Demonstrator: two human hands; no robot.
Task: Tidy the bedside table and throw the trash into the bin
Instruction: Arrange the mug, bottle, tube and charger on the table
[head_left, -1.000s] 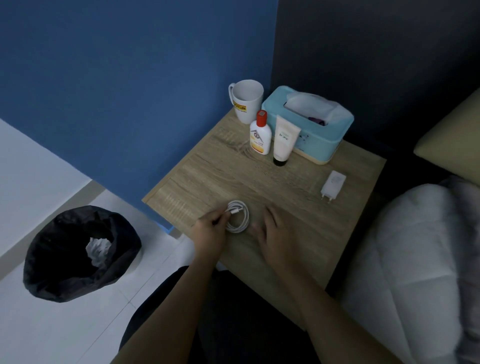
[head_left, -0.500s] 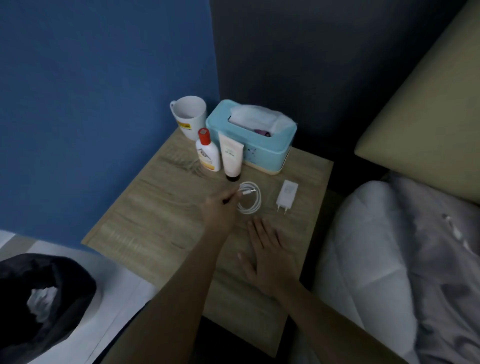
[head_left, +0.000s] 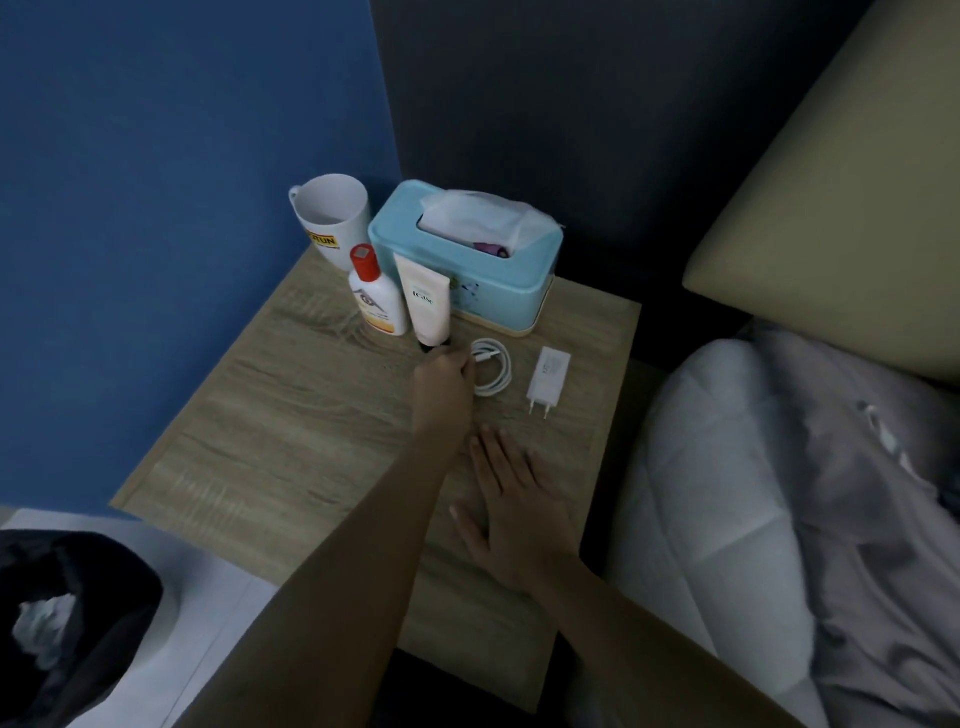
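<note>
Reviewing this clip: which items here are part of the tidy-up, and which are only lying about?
In the job: table; cable, pinched by the left hand; charger; bottle; tube; mug; tissue box; bin; right hand, flat on the table.
Lying about: cushion; duvet.

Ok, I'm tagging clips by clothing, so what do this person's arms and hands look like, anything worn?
The left forearm and right forearm are bare down to the frame's edge, with no sleeves or cuffs showing. The left grip and right grip wear no gloves. No ring, watch or bracelet can be seen in the dim light.
</note>
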